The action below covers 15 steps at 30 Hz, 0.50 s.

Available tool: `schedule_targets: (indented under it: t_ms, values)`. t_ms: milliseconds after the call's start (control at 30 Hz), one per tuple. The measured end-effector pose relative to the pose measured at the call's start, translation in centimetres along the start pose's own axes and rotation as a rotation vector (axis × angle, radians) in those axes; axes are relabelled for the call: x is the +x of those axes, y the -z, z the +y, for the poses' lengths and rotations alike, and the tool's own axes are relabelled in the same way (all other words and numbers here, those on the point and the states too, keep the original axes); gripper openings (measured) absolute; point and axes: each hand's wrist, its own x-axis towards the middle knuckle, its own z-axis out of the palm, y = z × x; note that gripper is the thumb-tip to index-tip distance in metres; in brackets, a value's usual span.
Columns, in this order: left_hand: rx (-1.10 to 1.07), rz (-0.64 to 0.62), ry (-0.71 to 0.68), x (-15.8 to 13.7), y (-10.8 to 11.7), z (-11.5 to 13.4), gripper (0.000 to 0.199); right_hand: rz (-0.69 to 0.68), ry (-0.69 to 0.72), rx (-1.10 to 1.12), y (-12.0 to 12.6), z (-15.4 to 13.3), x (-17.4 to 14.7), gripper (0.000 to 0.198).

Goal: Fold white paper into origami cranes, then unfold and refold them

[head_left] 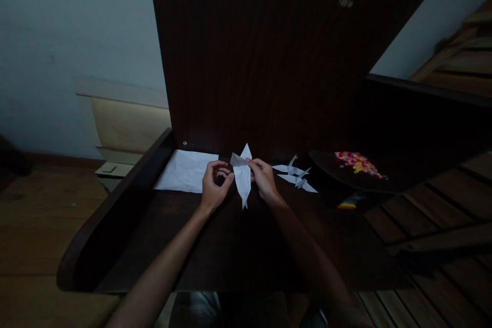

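Note:
A partly folded white paper [242, 179], long and pointed at both ends with a flap lifted at its upper left, is held above the dark desk. My right hand [263, 178] pinches its right edge between thumb and fingers. Just left of the paper, my left hand [217, 182] curves with thumb and fingers apart, close to the edge but holding nothing that I can see. Behind the left hand lie flat white sheets [184, 168]. To the right of my right hand sit two folded paper cranes [298, 181] with spread wings.
A dark wooden desk [230, 256] has a raised side panel [103, 225] on the left and a tall back board [261, 61]. At right, a dark surface [326, 164] bears a cluster of small pink, red and yellow pieces [359, 163]. Wooden slats [442, 200] lie beyond.

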Motion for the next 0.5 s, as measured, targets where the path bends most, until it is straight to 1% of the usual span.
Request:
schedule_targets:
  t_ms: [100,167,233,367,500]
  values:
    - [0.07,-0.007,-0.052,0.02,0.13,0.14,0.022,-0.013,0.031,-0.037,-0.23,-0.27,-0.43,0.034]
    - [0.121,-0.022,-0.055,0.0,0.16,0.32,0.021,-0.039,0.053,-0.054,-0.43,-0.48,-0.72,0.035]
    - [0.117,-0.026,-0.007,0.01,0.13,0.48,0.022,-0.07,0.075,-0.07,-0.57,-0.61,-0.92,0.037]
    - [0.0,-0.007,0.147,0.23,-0.04,0.41,0.024,-0.123,0.137,-0.119,-0.5,-0.45,-0.98,0.038]
    - [-0.067,0.012,0.219,0.51,-0.1,0.17,0.024,-0.141,0.231,-0.191,-0.22,0.07,-0.96,0.037]
